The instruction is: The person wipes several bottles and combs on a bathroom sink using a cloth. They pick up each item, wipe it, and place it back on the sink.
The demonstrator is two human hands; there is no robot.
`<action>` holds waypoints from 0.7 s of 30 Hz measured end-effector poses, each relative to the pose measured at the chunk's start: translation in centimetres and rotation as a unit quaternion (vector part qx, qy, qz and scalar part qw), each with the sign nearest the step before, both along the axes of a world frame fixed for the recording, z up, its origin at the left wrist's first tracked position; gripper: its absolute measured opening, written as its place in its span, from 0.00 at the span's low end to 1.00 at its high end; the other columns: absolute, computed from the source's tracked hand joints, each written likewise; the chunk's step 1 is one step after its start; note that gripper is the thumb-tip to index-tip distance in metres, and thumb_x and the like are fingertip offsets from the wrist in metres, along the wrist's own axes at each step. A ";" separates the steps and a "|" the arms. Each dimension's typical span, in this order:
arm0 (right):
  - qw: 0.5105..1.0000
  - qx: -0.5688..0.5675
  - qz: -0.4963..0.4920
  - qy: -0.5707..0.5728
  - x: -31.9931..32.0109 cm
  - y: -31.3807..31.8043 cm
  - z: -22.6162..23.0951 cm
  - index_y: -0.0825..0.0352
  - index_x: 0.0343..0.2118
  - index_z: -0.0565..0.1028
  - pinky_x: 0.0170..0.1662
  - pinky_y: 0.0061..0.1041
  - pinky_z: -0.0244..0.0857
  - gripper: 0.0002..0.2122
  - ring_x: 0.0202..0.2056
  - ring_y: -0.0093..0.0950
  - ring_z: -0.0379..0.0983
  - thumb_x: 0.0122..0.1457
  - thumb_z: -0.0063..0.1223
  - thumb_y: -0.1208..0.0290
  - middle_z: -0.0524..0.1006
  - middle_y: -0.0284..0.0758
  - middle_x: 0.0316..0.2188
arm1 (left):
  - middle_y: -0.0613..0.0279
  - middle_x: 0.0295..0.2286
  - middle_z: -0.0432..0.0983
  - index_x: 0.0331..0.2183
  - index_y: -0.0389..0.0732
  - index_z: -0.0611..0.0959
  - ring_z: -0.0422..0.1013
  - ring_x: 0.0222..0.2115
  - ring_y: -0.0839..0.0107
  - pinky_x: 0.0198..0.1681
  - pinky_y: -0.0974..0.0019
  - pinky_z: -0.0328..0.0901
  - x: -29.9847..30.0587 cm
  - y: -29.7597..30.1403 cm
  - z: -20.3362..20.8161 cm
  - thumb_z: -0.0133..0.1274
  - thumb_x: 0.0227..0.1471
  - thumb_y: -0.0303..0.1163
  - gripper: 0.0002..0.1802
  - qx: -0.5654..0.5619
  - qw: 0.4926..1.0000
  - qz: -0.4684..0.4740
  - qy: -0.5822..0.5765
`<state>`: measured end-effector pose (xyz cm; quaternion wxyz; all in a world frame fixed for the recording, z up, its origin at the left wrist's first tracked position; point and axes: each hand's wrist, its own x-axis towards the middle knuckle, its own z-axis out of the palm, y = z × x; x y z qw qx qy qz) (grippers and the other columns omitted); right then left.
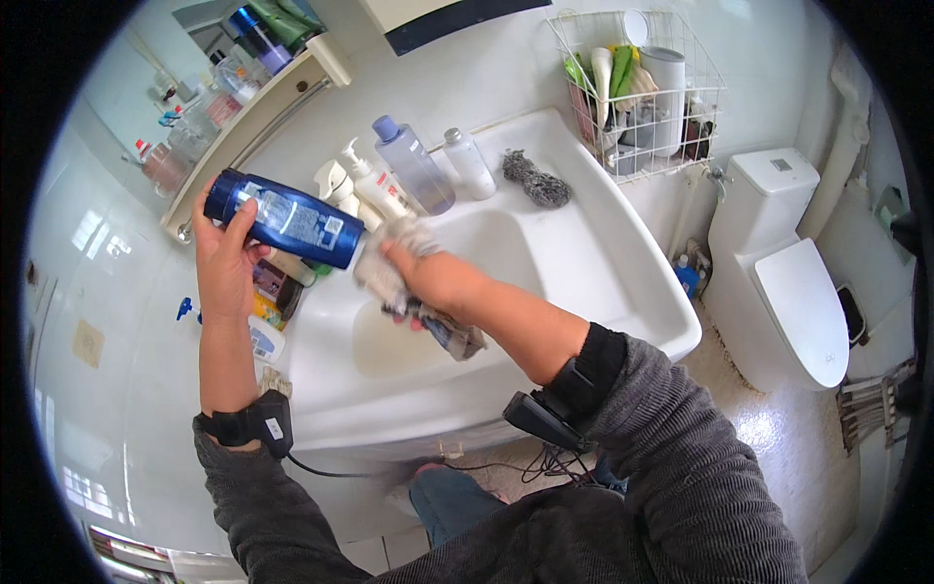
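Note:
My left hand point(230, 248) is closed round the base end of a dark blue plastic bottle point(292, 219), which lies tilted in the air over the sink's left side. Its narrower end points right, toward my right hand point(438, 282). A crumpled grey-beige cloth point(384, 268) is gripped in that hand and presses against the bottle's right end, partly hiding it; the cloth is slightly blurred. Part of the cloth hangs below my fingers over the basin. Below both hands is the white sink point(623, 282).
Along the sink's back stand a white pump bottle point(377, 185), a pale purple bottle point(416, 165), a small white bottle point(470, 164) and a steel wool scourer point(537, 180). A wire basket point(715, 92) hangs on the wall. A shelf point(258, 122) juts out at left; a toilet point(778, 263) stands right.

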<state>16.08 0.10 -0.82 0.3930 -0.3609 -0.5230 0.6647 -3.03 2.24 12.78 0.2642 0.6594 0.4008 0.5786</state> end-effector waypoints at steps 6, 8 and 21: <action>0.896 0.127 0.291 -0.309 -1.4 -1.6 -1.0 0.65 0.42 0.78 0.41 0.30 0.66 0.25 0.34 0.33 0.73 0.52 0.55 0.47 0.79 0.37 0.33 | 0.63 0.39 0.73 0.51 0.49 0.64 0.72 0.32 0.76 0.24 0.76 0.68 5.9 1.5 -0.5 0.60 0.47 0.31 0.31 0.060 0.981 -0.051 0.177; 0.908 0.119 0.317 -0.247 -1.7 -1.8 -1.4 0.65 0.42 0.78 0.40 0.29 0.67 0.23 0.33 0.30 0.72 0.52 0.56 0.49 0.79 0.36 0.34 | 0.60 0.42 0.73 0.51 0.50 0.62 0.72 0.33 0.75 0.24 0.76 0.68 8.7 2.5 -1.3 0.60 0.46 0.30 0.32 0.055 0.974 -0.114 0.187; 0.860 0.078 0.437 -0.254 -1.9 -1.8 -1.4 0.67 0.35 0.81 0.35 0.30 0.69 0.20 0.30 0.27 0.74 0.44 0.61 0.55 0.80 0.34 0.31 | 0.59 0.38 0.69 0.54 0.50 0.66 0.72 0.32 0.73 0.29 0.70 0.73 19.3 10.0 -7.3 0.58 0.52 0.34 0.29 -0.013 0.928 -0.163 0.336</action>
